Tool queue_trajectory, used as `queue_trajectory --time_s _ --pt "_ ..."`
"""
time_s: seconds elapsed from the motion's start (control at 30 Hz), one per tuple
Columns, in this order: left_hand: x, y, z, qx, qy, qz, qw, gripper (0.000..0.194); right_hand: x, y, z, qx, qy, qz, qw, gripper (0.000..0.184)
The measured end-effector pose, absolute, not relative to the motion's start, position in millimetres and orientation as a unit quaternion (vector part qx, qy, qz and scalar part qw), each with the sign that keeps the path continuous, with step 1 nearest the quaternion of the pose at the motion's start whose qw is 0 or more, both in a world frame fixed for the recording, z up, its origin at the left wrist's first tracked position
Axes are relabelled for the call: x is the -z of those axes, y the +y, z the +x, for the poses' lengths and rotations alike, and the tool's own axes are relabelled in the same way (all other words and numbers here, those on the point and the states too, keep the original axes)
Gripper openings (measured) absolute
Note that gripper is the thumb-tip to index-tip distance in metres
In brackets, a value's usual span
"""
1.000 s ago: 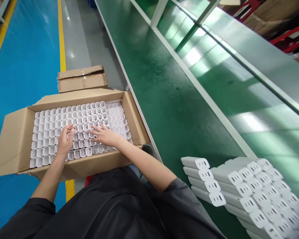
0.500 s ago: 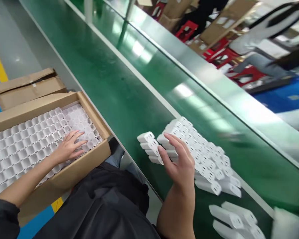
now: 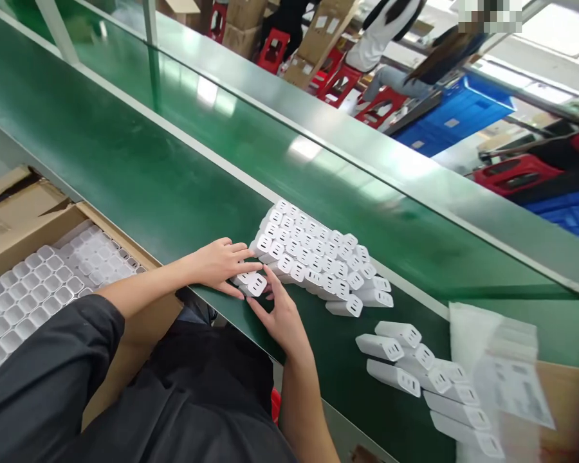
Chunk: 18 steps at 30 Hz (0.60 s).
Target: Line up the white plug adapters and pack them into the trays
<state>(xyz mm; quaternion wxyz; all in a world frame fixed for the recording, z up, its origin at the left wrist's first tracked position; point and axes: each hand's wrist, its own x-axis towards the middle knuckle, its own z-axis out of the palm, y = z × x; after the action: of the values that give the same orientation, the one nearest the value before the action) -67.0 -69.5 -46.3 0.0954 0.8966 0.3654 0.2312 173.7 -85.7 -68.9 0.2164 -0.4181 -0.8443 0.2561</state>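
A small group of white charger housings [image 3: 256, 285] with slotted ends sits between my two hands, above the green conveyor belt [image 3: 174, 186] or on it; I cannot tell which. My left hand [image 3: 220, 265] reaches across from the left, thumb and fingers around the group's far and left sides. On the right, my right hand [image 3: 284, 316] curves its thumb and fingers against the same group. Both hands partly hide these pieces. Directly beyond them lies a larger block of stacked charger housings [image 3: 313, 247], slotted ends facing up toward me.
Loose charger housings [image 3: 400, 379] lie at the right, beside a clear plastic bag [image 3: 492, 360] on cardboard. An open carton [image 3: 125, 347] of white pieces stands at my left. People sit on red stools [image 3: 340, 83] beyond the belt, near blue bins [image 3: 458, 116].
My left hand has left the carton and come over to the belt. My right hand has closed in on the small group from the right. The view has swung rightward.
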Motion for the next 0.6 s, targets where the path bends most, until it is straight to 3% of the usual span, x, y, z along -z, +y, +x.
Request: queue_trajectory --time_s 0.2,0.3,0.47,0.6 --pt "53 -61 -58 -0.177 0.38 0.905 0.065 0.061 76 -86 167 -0.271 -0.82 -0.431 0.262 0.07" --pt "50 -60 -57 -0.188 0.397 0.893 0.1 0.056 77 -86 167 -0.275 -0.815 -0.425 0.281 0.07" --pt "37 -73 -62 -0.351 0.49 0.735 0.311 0.058 71 -86 165 -0.298 -0.788 -0.396 0.366 0.075" --pt "28 -103 -66 -0.538 0.509 0.361 0.566 0.068 56 -87 155 -0.3 -0.782 -0.346 0.422 0.066"
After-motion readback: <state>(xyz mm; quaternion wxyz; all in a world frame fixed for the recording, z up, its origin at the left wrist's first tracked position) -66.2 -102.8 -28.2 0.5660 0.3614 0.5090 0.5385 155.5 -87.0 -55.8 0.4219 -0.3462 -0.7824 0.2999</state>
